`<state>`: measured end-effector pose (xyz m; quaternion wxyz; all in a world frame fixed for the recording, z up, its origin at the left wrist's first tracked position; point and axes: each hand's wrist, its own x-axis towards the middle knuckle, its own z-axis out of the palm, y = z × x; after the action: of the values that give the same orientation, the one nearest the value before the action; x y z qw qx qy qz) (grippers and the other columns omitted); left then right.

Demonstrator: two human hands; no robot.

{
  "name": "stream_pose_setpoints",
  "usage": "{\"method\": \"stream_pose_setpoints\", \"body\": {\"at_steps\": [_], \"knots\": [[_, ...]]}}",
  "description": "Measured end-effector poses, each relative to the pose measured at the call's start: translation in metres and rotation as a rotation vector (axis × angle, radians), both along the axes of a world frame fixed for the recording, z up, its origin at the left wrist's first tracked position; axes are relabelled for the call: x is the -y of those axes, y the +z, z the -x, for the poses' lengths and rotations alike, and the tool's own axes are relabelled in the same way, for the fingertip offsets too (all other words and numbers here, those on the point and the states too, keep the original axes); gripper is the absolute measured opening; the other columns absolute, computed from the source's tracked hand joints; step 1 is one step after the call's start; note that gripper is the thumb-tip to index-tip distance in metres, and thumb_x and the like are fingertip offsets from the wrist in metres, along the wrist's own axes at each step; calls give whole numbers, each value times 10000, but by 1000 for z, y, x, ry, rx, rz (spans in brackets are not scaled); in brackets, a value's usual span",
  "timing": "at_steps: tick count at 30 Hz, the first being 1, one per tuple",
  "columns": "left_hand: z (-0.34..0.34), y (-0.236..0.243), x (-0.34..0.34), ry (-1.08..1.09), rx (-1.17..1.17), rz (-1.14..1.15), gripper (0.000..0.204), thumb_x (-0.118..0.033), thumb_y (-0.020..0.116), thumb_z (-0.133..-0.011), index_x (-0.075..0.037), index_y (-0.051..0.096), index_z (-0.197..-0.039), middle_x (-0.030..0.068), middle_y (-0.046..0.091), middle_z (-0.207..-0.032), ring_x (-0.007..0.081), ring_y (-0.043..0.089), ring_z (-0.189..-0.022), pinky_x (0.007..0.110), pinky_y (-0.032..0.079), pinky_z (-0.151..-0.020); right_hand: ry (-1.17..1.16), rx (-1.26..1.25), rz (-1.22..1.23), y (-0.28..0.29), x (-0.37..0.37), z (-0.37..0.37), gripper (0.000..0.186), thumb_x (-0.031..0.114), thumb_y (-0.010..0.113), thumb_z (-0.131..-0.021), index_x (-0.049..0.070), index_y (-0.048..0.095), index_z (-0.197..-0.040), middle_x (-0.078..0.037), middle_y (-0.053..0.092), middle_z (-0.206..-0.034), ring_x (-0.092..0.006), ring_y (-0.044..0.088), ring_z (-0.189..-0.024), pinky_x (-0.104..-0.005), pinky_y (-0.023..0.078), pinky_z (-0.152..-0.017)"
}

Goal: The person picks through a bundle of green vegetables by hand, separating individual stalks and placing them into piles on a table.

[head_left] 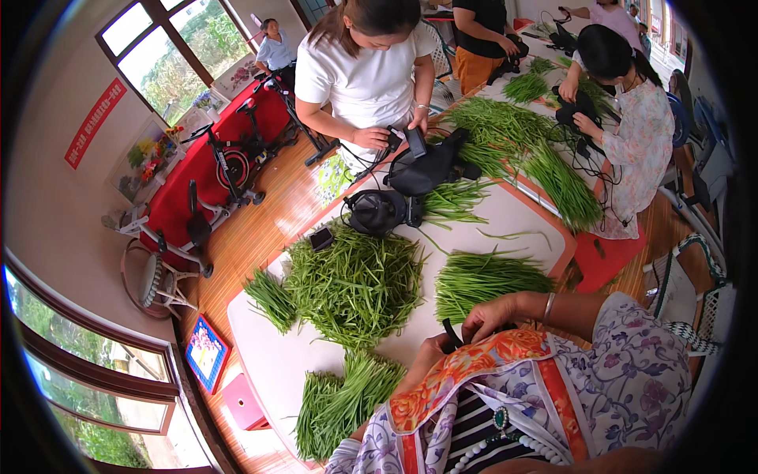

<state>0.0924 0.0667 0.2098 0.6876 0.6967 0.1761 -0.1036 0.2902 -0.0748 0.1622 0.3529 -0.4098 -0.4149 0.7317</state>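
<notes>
— While both hands pinch it, where's the black strap (450, 332)?
— Between my left hand (430, 353) and right hand (491, 314), above the bench (268, 363). Loose grip, I reckon, drops it among the green stalks (355, 284).

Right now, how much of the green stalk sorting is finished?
Some looks done: neat bundles of green stalks lie at the table's near edge and beside the right hand. In hand: the left hand and right hand meet at a small dark thing; I cannot tell what it is. Left: the big loose heap in the middle is unsorted.
</notes>
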Motion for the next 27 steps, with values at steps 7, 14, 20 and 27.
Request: {"method": "stream_pose_setpoints", "body": {"at_steps": [7, 14, 20, 27], "knots": [[3, -1, -2, -47, 14, -79, 307, -175, 790, -794, 15, 690, -1013, 65, 713, -878, 92, 587, -790, 280, 493, -716, 136, 80, -27, 10, -15, -6, 288, 264, 730, -892, 40, 666, -1060, 17, 678, -852, -35, 578, -690, -190, 451, -510], [5, -4, -2, -8, 10, 39, 347, -190, 789, -803, 25, 675, -1051, 65, 709, -924, 101, 587, -821, 284, 491, -746, 96, 86, 118, 6, -10, -2, 231, 145, 655, -941, -33, 618, -1084, -51, 674, -976, -95, 594, -882, -259, 497, -772], [2, 24, -4, -58, -76, -9, 405, -229, 796, -801, 38, 662, -1075, 75, 703, -946, 116, 591, -846, 296, 493, -773, -17, 209, -123, 36, 5, 14, 356, 225, 729, -881, 17, 599, -1139, -47, 684, -922, -143, 612, -866, -309, 507, -795], [19, -2, -30, -241, 18, 201, 527, -193, 772, -835, 60, 562, -1248, 135, 650, -1177, 157, 599, -1021, 313, 478, -912, -113, 807, -404, 18, 23, 32, 335, 342, 611, -907, 28, 577, -1017, -185, 628, -811, -361, 645, -696, -437, 501, -618]]}}
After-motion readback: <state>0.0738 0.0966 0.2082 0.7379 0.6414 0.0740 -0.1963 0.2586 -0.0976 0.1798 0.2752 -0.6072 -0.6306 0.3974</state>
